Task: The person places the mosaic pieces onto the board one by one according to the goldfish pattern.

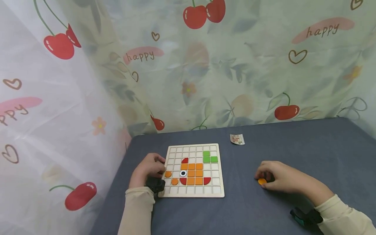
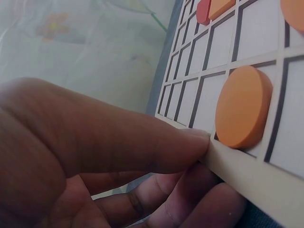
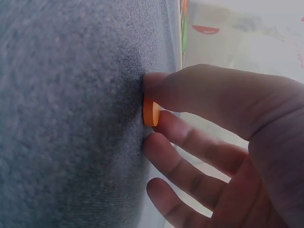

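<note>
A wooden grid board (image 1: 213, 174) lies on the table, and my left hand (image 1: 149, 168) grips its left edge. In the left wrist view the thumb (image 2: 156, 147) presses on the rim, with curled fingers beneath; an orange disc (image 2: 242, 108) lies in a cell close by. Off to the right of the board, my right hand (image 1: 276, 176) pinches a loose orange disc (image 3: 151, 113) between thumb and index finger, down at the cloth. On the board are several orange squares (image 1: 191, 173), a black-and-white eye disc (image 1: 183, 173), red rounded pieces (image 1: 207, 180) and green squares (image 1: 207, 159).
A small printed card (image 1: 237, 139) with a grid picture lies behind the board, to its right. Dark grey cloth (image 1: 241, 209) covers the table. A cherry-patterned curtain (image 1: 211, 81) hangs along the back and left sides.
</note>
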Action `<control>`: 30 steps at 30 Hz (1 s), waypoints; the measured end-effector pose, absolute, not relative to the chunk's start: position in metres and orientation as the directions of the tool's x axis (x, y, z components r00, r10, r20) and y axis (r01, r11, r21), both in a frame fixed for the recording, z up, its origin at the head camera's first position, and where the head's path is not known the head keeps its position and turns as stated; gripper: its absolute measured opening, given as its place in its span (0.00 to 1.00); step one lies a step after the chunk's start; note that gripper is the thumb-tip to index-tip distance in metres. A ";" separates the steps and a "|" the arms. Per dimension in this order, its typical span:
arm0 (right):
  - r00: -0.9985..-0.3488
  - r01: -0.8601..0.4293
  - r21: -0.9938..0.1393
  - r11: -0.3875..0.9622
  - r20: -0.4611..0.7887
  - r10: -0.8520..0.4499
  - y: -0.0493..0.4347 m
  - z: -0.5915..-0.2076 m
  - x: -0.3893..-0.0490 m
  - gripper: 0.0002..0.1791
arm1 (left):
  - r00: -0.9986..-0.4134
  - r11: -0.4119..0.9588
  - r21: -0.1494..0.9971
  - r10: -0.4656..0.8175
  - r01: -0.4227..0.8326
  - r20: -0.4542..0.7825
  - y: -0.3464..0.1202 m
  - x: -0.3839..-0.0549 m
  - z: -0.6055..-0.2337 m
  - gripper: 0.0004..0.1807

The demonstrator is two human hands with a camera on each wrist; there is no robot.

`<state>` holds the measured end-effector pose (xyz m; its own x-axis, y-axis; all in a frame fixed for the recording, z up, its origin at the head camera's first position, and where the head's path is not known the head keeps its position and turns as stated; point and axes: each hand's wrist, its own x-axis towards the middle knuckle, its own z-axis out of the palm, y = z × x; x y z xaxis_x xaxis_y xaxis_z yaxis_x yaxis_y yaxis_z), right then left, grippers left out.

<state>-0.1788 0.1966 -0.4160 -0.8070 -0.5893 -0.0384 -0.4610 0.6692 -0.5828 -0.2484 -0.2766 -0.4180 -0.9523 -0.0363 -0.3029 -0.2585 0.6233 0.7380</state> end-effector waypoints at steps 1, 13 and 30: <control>-0.808 -0.461 -0.582 0.670 -0.037 -0.588 0.196 -0.415 -0.179 0.08 | -0.953 0.621 0.741 -0.031 -0.254 -0.301 -0.276 -0.248 -0.418 0.17; -0.795 -0.565 -0.524 0.637 0.142 -0.589 0.151 -0.404 -0.189 0.07 | -0.955 0.624 0.740 -0.034 -0.251 -0.295 -0.276 -0.244 -0.415 0.17; -0.753 -0.612 -0.508 0.606 0.140 -0.643 -0.032 -0.393 -0.261 0.02 | -0.951 0.616 0.745 -0.020 -0.256 -0.310 -0.273 -0.243 -0.410 0.18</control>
<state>-0.2606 -0.0316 -0.3926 -0.7530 -0.6429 0.1404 -0.6122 0.6061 -0.5078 -0.2432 -0.2735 -0.4098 -0.9507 -0.0205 -0.3096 -0.2558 0.6165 0.7447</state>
